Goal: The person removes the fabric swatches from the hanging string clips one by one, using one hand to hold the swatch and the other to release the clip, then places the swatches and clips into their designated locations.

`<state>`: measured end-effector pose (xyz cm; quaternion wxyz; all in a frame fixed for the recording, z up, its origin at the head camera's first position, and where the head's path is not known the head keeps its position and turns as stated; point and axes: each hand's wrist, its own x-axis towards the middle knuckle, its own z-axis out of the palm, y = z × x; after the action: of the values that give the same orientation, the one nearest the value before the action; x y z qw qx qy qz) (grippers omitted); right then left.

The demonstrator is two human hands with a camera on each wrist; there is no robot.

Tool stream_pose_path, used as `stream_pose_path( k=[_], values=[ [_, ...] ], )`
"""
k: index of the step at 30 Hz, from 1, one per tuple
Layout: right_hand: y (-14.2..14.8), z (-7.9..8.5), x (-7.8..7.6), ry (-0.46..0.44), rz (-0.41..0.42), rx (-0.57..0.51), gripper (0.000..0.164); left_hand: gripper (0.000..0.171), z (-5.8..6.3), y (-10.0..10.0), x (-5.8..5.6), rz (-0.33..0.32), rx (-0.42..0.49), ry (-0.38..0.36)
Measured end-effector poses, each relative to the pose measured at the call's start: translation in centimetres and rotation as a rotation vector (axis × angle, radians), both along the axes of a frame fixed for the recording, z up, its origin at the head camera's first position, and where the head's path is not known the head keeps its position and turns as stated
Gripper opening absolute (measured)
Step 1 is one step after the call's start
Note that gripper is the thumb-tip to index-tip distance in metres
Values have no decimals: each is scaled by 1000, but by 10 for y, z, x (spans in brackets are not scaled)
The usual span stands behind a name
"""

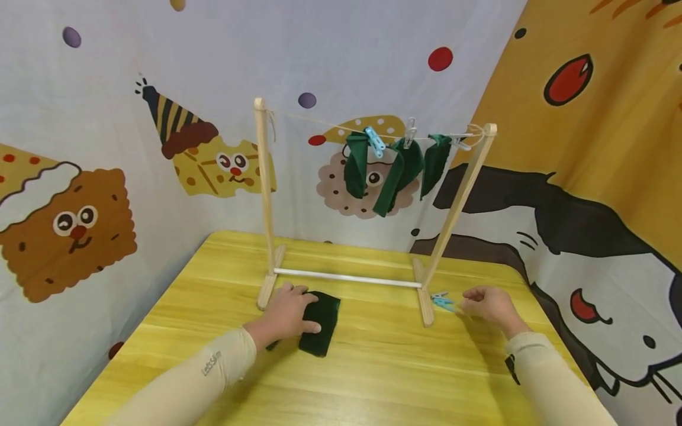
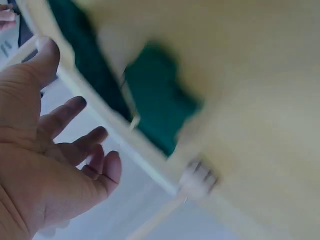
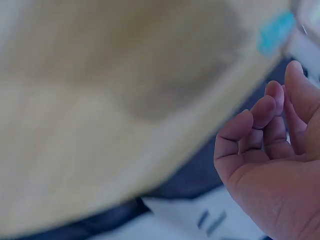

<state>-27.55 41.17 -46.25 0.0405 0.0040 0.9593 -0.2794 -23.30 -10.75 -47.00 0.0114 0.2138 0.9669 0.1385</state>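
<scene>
A dark green cloth piece [image 1: 321, 325] lies on the table, left of the middle. My left hand [image 1: 288, 312] is over its left edge, fingers spread and holding nothing; whether they touch it I cannot tell. In the left wrist view the green cloth [image 2: 160, 95] shows beyond the fingers [image 2: 95, 137], with a second dark green strip [image 2: 90, 60] beside it. My right hand [image 1: 492, 307], fingers loosely bent and holding nothing visible, is just right of light blue clothespins [image 1: 442, 300]. The right wrist view shows a blurred blue clothespin [image 3: 276, 32] beyond the fingertips [image 3: 295, 70].
A wooden drying rack [image 1: 266, 189] stands at the back, with a white bar [image 1: 346, 277] low between its posts. From its string hang green cloth pieces [image 1: 356, 168], held by a blue clothespin [image 1: 375, 142] and grey clothespins [image 1: 409, 133]. A small dark piece [image 1: 511, 367] shows beside the right sleeve.
</scene>
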Motion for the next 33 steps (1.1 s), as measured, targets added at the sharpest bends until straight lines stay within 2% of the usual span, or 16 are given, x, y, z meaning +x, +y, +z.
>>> stream_pose_path(
  k=[2, 4, 8, 13, 15, 17, 20, 24, 28, 33],
  values=[
    [10, 22, -3, 21, 0, 28, 47, 63, 17, -4, -9, 7, 23, 54],
    [18, 50, -6, 62, -7, 47, 53, 61, 39, -7, -20, 13, 67, 110],
    [21, 120, -6, 184, -88, 71, 60, 60, 98, -6, -39, 22, 218, 208],
    [-1, 214, -3, 366, -212, 66, 64, 61, 171, 8, -55, 15, 419, 323],
    [-16, 247, -1, 439, -237, 32, 64, 61, 194, 15, -60, 10, 465, 364],
    [-34, 277, 1, 514, -236, -19, 62, 62, 212, 21, -65, 3, 488, 395],
    [-64, 307, 4, 632, -190, -104, 53, 62, 227, 30, -75, -6, 485, 418],
    [-106, 326, 7, 759, -95, -137, 43, 61, 233, 39, -84, -24, 468, 418],
    [-145, 330, 10, 901, 41, -38, 35, 58, 235, 48, -88, -32, 510, 404],
    [-182, 328, 9, 1046, 253, 167, 34, 57, 239, 56, -87, 6, 575, 389]
  ],
)
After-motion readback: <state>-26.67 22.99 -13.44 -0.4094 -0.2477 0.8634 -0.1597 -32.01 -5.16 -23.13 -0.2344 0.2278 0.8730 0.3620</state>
